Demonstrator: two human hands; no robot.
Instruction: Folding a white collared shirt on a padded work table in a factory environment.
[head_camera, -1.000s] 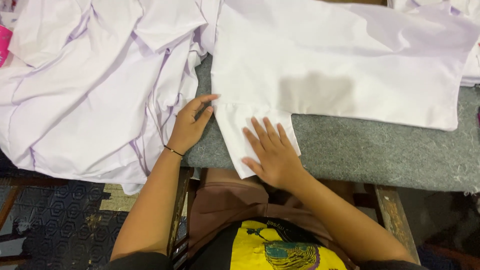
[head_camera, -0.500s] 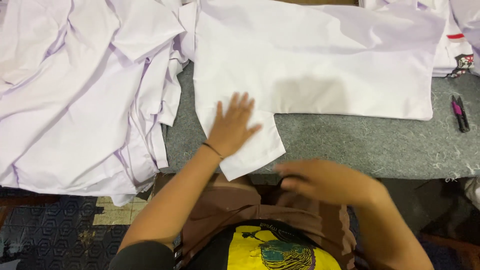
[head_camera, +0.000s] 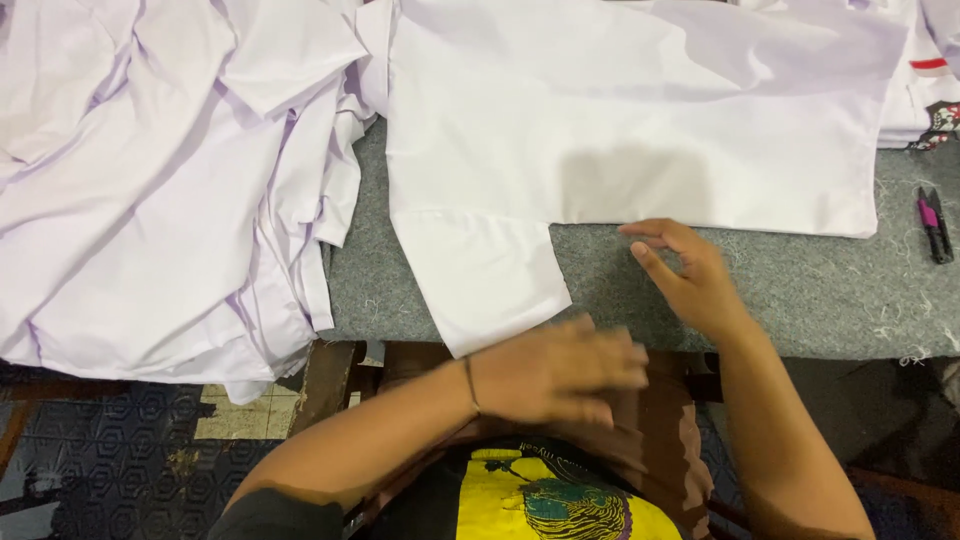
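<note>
Having left the sleeve (head_camera: 480, 275), the left hand (head_camera: 555, 372) now hangs blurred below the table (head_camera: 780, 300) edge, holding nothing. The right hand (head_camera: 690, 275), fingers loose, has come up beside the flat shirt (head_camera: 640, 110), so smoothing seems finished.

white shirt (head_camera: 620, 110) on grey table (head_camera: 800, 290)

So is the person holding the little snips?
No, the snips lie alone on the grey table, far right, and the right hand rests on the felt well short of them.
</note>
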